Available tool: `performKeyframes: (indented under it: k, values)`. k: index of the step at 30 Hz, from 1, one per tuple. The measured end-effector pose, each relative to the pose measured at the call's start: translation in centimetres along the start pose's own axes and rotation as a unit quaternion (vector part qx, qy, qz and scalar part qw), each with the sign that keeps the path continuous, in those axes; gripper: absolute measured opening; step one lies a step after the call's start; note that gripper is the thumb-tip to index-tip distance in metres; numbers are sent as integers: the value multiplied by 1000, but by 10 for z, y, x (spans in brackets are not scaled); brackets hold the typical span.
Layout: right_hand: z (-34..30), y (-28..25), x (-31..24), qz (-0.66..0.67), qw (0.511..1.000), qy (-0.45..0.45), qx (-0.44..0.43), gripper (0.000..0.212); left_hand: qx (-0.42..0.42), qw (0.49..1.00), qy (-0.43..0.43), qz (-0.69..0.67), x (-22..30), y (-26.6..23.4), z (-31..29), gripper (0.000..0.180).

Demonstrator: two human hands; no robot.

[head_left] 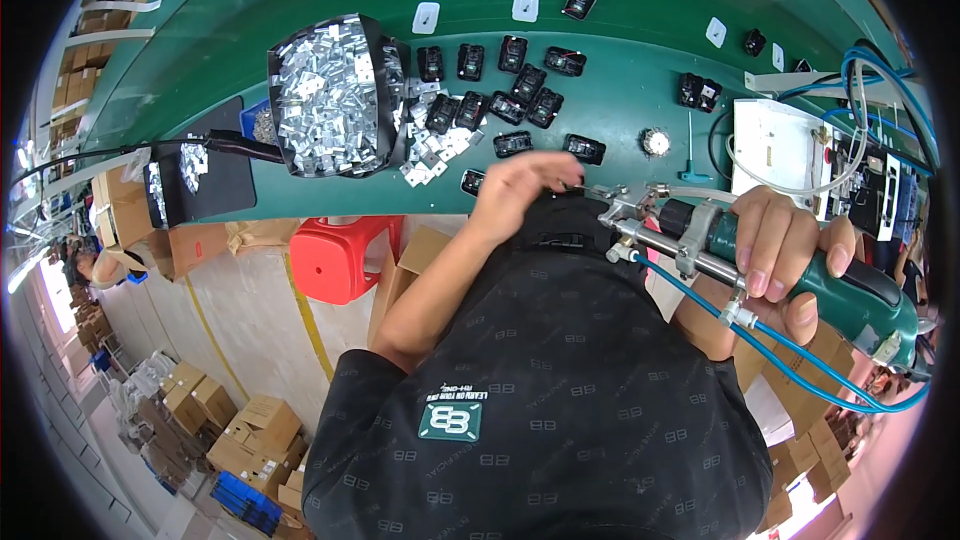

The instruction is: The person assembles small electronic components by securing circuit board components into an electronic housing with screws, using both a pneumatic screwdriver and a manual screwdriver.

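Note:
My right hand (790,245) is wrapped round a green power screwdriver (865,315) with a black grip, which lies almost level across the right side. A metal rod with clamps and blue air hoses (690,290) is fixed along the tool. The bit end points left, towards my left hand (520,190). The fingers of that hand are bent together at the bench's near edge, their tips close to the bit. Something dark is under the fingertips, mostly hidden. Beyond it, several small black plastic housings (527,83) lie on the green bench (620,90).
A black-lined bin (330,95) full of small silvery metal plates stands at the left, with loose plates (440,150) beside it. To the right are a round dish of small parts (655,143), a green-handled hex key (692,175) and a white box (765,145). A red stool (335,260) stands below.

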State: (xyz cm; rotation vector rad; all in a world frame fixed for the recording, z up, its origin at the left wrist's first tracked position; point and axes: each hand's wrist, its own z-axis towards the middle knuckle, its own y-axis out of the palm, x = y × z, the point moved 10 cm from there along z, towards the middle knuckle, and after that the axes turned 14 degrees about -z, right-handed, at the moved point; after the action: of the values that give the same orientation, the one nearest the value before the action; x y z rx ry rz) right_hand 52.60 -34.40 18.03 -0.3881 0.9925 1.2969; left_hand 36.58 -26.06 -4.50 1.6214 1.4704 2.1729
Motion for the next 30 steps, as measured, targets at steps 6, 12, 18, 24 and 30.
performKeyframes:
  k: [6,12,18,24,30]
  values:
    - [-2,-7,-1,-9,1000,4,4,34,384,859,82,329,44,-164,-38,9]
    - [-2,-3,5,-10,1000,11,-4,34,327,728,34,601,33,-182,-43,62]
    - [1,5,5,0,1000,13,-20,35,360,707,13,608,23,-205,-32,78]
    - [0,6,6,-1,999,30,-26,33,394,705,61,587,24,-213,-34,54]
    - [5,7,0,2,999,21,-39,33,373,719,113,576,40,-186,-46,51]
